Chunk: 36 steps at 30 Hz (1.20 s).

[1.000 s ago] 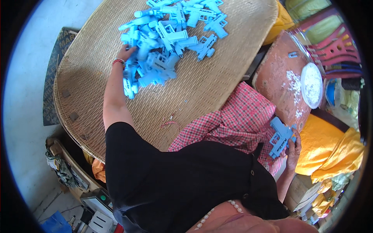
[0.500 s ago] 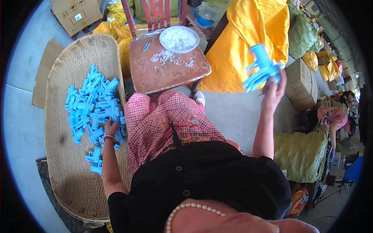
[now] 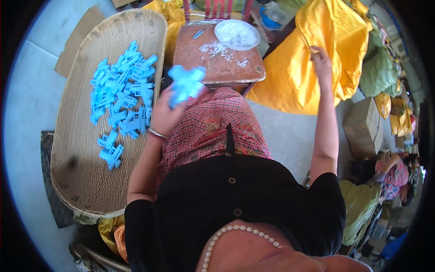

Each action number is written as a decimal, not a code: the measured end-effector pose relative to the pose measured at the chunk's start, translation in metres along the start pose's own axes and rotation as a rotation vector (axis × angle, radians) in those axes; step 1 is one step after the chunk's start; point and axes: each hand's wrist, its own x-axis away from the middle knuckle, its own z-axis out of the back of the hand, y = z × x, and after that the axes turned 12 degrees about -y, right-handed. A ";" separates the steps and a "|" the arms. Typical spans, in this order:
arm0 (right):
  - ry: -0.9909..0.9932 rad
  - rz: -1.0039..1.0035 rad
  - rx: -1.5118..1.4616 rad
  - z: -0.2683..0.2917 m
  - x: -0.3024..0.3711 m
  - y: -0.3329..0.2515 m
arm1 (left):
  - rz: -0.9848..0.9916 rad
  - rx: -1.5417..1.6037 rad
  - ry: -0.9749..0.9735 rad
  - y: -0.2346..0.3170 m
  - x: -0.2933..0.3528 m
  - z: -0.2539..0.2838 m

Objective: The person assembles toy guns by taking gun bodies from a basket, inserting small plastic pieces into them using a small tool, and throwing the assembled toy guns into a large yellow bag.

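Note:
My left hand (image 3: 167, 113) is raised over my lap, beside the basket's inner edge, closed on blue plastic toy guns (image 3: 186, 84). They are smeared by motion, and how many there are cannot be made out. My right hand (image 3: 322, 67) is at the large yellow sack (image 3: 290, 86) on the right, its fingers closed at the sack's upper edge; no blue piece shows in it. To my left, a heap of blue toy guns (image 3: 122, 97) lies in a long woven basket (image 3: 74, 149), with a couple of pieces apart at its near end.
Ahead stands a worn red-brown chair (image 3: 195, 59), bearing a white bowl (image 3: 237, 34) of small white pieces, some spilled, and a small blue clip-like piece (image 3: 198, 34). A cardboard box (image 3: 363, 127) and green sacks (image 3: 378, 72) stand right. Another person (image 3: 394, 174) bends at far right.
My right hand has lost the blue toy guns it held and moved to the yellow sack's edge. My left hand has lifted toy guns out of the basket, toward my lap. The view has shifted.

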 end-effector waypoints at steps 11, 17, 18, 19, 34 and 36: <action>-0.466 -0.233 0.333 -0.246 0.002 0.046 | -0.308 -0.158 -0.413 0.039 0.018 -0.057; -0.640 -0.032 0.053 -0.293 -0.015 0.046 | -0.362 -0.192 -0.658 0.046 -0.004 -0.077; -0.651 -0.033 0.054 -0.292 -0.018 0.045 | -0.376 -0.249 -0.651 0.044 -0.007 -0.081; -0.621 -0.075 0.008 -0.289 -0.019 0.044 | -0.391 -0.307 -0.644 0.042 -0.010 -0.083; -0.520 0.152 0.396 -0.314 0.025 0.013 | 0.004 0.331 -0.385 0.015 0.001 -0.084; -0.492 0.175 0.454 -0.310 0.024 0.021 | -0.048 0.286 -0.361 0.014 0.000 -0.092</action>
